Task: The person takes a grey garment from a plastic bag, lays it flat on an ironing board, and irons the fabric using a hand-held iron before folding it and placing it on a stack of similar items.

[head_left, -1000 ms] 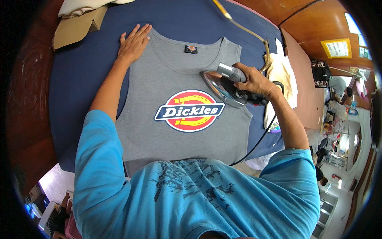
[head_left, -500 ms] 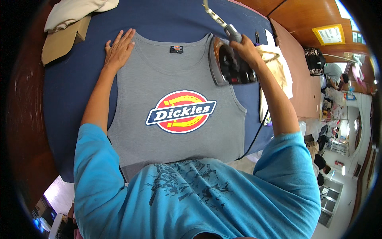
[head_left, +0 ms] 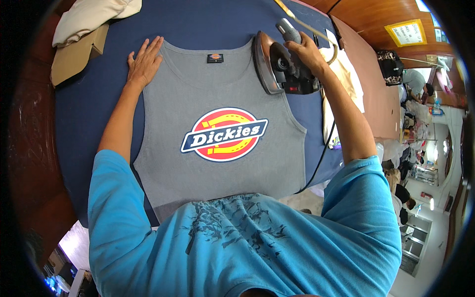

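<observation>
A grey tank top [head_left: 173, 109] with a bright oval print lies spread on a dark blue padded surface [head_left: 198, 22], its neckline away from me. My left hand [head_left: 145, 63] rests flat, fingers stretched, on the top's far left shoulder and the blue cover beside it. Wrapped round the handle of a steam iron [head_left: 281, 67], my right hand [head_left: 309, 52] holds it at the far right shoulder strap. The iron's soleplate edge faces the neckline; whether it presses on the fabric I cannot tell. The lower hem is hidden by my blue shirt.
A cardboard box [head_left: 74, 57] with cream cloth [head_left: 94, 17] over it stands at the far left. Cream fabric [head_left: 344, 81] lies right of the iron. A hose [head_left: 307, 24] and a black cord [head_left: 324, 158] run near my right arm. Other people are in the right background.
My right hand has moved the iron slightly farther away and to the left, along the right shoulder strap. The hose has swung right. My left hand stays on the left shoulder.
</observation>
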`<action>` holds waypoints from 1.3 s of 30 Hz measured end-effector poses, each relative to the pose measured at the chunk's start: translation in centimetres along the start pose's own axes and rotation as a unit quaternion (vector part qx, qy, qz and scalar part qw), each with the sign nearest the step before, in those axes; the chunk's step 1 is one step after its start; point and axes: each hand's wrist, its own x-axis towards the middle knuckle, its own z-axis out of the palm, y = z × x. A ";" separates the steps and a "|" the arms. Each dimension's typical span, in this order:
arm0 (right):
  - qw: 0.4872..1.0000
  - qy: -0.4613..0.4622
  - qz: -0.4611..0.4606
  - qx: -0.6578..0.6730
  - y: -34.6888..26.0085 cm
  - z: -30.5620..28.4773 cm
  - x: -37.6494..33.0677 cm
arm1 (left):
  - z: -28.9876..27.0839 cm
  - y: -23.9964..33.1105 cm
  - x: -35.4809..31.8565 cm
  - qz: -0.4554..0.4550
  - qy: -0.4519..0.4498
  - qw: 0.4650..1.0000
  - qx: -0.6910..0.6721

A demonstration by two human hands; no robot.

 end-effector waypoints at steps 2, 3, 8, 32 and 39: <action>0.995 0.001 -0.059 -0.076 0.4 0.6 1.6 | -0.1 0.2 0.0 0.004 0.006 1.000 -0.012; 0.995 -0.045 -0.037 -0.084 0.3 1.0 2.8 | -0.1 0.2 -0.1 0.003 0.009 1.000 -0.017; 0.996 -0.044 -0.045 -0.060 -1.1 2.1 5.7 | 0.1 -0.4 -0.4 0.002 0.016 1.000 -0.017; 0.985 -0.084 0.137 -0.059 3.3 -2.7 -25.6 | -0.7 1.0 -0.2 0.025 0.044 0.990 0.133; 0.989 -0.013 0.143 -0.017 10.9 -8.3 -30.4 | -3.4 2.4 -7.4 -0.029 0.168 0.983 0.066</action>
